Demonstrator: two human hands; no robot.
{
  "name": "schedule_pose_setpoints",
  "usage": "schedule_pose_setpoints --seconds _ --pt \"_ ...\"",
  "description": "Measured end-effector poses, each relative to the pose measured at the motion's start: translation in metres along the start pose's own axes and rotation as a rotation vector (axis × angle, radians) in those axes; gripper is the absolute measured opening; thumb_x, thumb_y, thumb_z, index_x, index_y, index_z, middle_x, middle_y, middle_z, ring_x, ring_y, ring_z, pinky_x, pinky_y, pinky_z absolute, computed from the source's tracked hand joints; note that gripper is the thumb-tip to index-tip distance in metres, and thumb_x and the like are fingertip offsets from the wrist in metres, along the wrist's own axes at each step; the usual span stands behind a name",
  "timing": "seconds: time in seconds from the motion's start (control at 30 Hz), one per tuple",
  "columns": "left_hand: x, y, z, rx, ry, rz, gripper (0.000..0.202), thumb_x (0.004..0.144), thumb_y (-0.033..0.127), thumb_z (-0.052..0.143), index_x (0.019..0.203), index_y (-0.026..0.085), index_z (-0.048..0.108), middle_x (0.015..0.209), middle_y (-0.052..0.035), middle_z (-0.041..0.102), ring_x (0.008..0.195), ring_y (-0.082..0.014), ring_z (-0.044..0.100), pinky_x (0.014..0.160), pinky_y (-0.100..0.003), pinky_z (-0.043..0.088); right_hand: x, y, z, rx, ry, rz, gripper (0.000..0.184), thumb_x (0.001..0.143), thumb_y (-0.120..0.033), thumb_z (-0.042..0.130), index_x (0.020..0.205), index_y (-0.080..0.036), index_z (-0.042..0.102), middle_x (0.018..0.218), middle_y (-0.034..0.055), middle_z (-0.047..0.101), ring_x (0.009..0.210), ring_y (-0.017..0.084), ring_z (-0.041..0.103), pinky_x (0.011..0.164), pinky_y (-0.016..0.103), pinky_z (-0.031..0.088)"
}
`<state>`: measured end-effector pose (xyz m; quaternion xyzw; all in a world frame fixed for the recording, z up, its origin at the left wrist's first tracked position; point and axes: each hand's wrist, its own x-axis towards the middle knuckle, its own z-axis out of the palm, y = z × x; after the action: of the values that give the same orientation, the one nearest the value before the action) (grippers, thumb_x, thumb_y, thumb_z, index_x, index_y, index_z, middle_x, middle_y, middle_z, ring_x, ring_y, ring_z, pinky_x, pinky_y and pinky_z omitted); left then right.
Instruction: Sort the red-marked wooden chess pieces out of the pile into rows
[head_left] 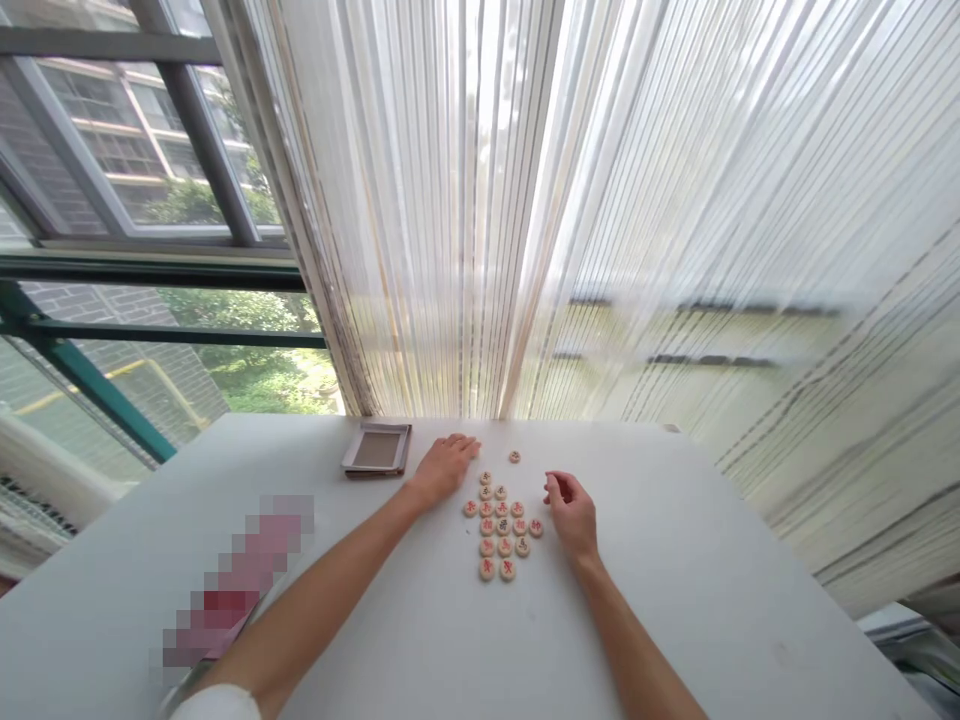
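Note:
Several round wooden chess pieces [501, 525] with red or dark characters lie grouped on the white table [420, 640]. One more piece [514, 457] lies alone beyond the group. My left hand [444, 466] rests palm down on the table just left of the pieces, fingers stretched toward the far edge, holding nothing. My right hand [571, 514] sits at the right side of the group with its fingers curled inward; whether a piece is inside them is hidden.
A small flat grey box [377, 450] lies left of my left hand near the table's far edge. A blurred pink patch [236, 580] covers something at the near left. Striped sheer curtains [600, 220] hang behind the table, with a window [150, 200] to the left.

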<state>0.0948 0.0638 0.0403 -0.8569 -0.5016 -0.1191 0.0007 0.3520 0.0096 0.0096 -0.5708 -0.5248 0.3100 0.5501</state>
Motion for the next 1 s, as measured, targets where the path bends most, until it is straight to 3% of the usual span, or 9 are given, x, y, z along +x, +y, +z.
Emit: schedule_pose_setpoints --seconds 0.1,0.27,0.43,0.47,0.53,0.6,0.67,0.83,1.0 --pt "0.008 -0.001 0.004 0.019 -0.032 0.084 0.042 0.09 0.007 0.042 0.126 0.023 0.056 0.135 -0.0078 0.055 0.125 -0.0246 0.045 0.103 -0.04 0.033 -0.001 -0.001 0.001 0.013 0.008 -0.021 0.035 0.086 -0.05 0.055 0.094 -0.017 0.066 0.077 0.0045 0.067 0.065 0.018 0.063 0.062 0.028 0.054" --pt "0.013 -0.006 0.002 -0.003 -0.013 0.141 0.029 0.091 0.008 0.045 0.106 0.019 0.066 0.111 -0.0113 0.067 0.11 -0.0247 0.054 0.095 -0.039 0.04 -0.001 0.0 0.003 0.019 0.026 -0.06 0.035 0.087 -0.048 0.054 0.093 -0.016 0.066 0.075 0.0045 0.067 0.063 0.018 0.063 0.06 0.028 0.054" --pt "0.0 -0.002 -0.012 -0.097 0.082 0.103 0.028 0.096 0.017 0.041 0.114 0.017 0.062 0.11 -0.0127 0.065 0.103 -0.025 0.058 0.092 -0.041 0.044 -0.004 -0.004 0.002 -0.013 0.035 -0.106 0.031 0.088 -0.045 0.054 0.093 -0.016 0.066 0.076 0.0047 0.067 0.066 0.018 0.063 0.062 0.029 0.054" --pt "-0.005 0.001 -0.015 -0.155 0.11 0.087 0.029 0.098 0.021 0.038 0.119 0.018 0.059 0.111 -0.0119 0.064 0.102 -0.0235 0.059 0.091 -0.04 0.046 -0.006 -0.007 0.002 -0.034 0.03 -0.147 0.029 0.089 -0.043 0.054 0.094 -0.017 0.067 0.077 0.0049 0.067 0.068 0.018 0.062 0.064 0.029 0.054" --pt "-0.02 0.007 -0.018 -0.596 0.181 0.015 0.03 0.098 0.031 0.041 0.121 0.019 0.056 0.113 -0.0106 0.063 0.096 -0.0211 0.063 0.084 -0.036 0.051 -0.014 -0.014 0.005 -0.09 -0.003 -0.272 0.025 0.09 -0.037 0.053 0.095 -0.017 0.067 0.08 0.0053 0.067 0.071 0.018 0.062 0.067 0.03 0.053" --pt "-0.038 0.015 -0.019 -0.998 0.141 -0.038 0.034 0.096 0.038 0.046 0.122 0.018 0.055 0.114 -0.0111 0.062 0.096 -0.0223 0.065 0.074 -0.033 0.054 -0.024 -0.023 0.009 -0.128 -0.077 -0.395 0.02 0.092 -0.032 0.052 0.097 -0.019 0.067 0.083 0.0052 0.066 0.071 0.017 0.061 0.068 0.03 0.053" --pt "-0.058 0.024 -0.018 -1.266 0.097 -0.091 0.035 0.093 0.039 0.053 0.121 0.017 0.055 0.117 -0.0121 0.061 0.101 -0.0243 0.064 0.075 -0.033 0.054 -0.037 -0.032 0.016 -0.129 -0.153 -0.47 0.018 0.093 -0.027 0.051 0.1 -0.021 0.066 0.086 0.0051 0.065 0.072 0.017 0.061 0.069 0.03 0.053" --pt "-0.097 0.047 -0.016 -1.622 0.051 -0.157 0.029 0.09 0.033 0.062 0.113 0.016 0.058 0.111 -0.0107 0.063 0.105 -0.0255 0.062 0.089 -0.04 0.051 -0.063 -0.054 0.03 -0.095 -0.338 -0.561 0.021 0.091 -0.021 0.053 0.109 -0.024 0.064 0.101 0.0066 0.064 0.088 0.018 0.063 0.079 0.031 0.053" --pt "-0.113 0.059 -0.012 -1.733 0.027 -0.157 0.027 0.085 0.03 0.068 0.108 0.015 0.061 0.11 -0.0099 0.064 0.105 -0.0247 0.061 0.094 -0.043 0.049 -0.08 -0.07 0.032 -0.128 -0.429 -0.552 0.023 0.089 -0.019 0.057 0.11 -0.025 0.063 0.108 0.0066 0.062 0.082 0.016 0.064 0.079 0.032 0.055"
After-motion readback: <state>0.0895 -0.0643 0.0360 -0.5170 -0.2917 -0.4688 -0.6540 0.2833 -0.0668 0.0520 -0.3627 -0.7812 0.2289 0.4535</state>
